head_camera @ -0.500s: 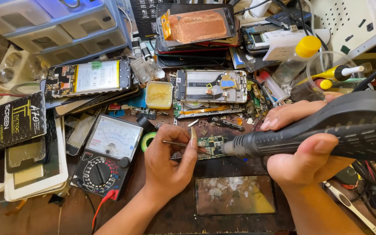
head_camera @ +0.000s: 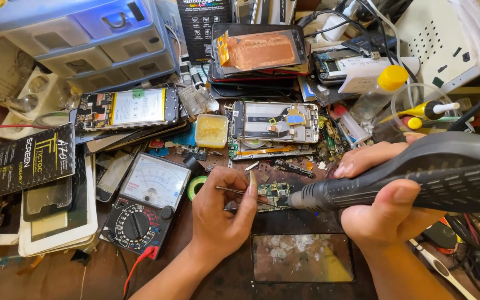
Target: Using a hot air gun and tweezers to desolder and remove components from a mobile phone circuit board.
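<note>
1. Circuit board (head_camera: 274, 194), small and green, lies on the dark bench (head_camera: 234, 280) at the centre of the head view, between the two hands and just above a bare phone screen (head_camera: 303, 257) lying flat.
2. Left hand (head_camera: 220, 214) sits just left of the board, its grip pinched narrow on thin tweezers (head_camera: 234, 190) whose tips point right and reach the board's left edge.
3. Right hand (head_camera: 387, 208) is closed around a thick black hot-air handpiece (head_camera: 418, 172); its long axis runs from the right edge of the frame leftward, and the nozzle ends at the board's right side. Touching or just clear, I cannot tell.
4. Both tools meet the board from opposite sides; the left hand is the nearer.
5. Lower left holds an analogue multimeter (head_camera: 143, 208); above centre lie an opened phone (head_camera: 276, 122) and a yellow flux tub (head_camera: 211, 130).
</note>
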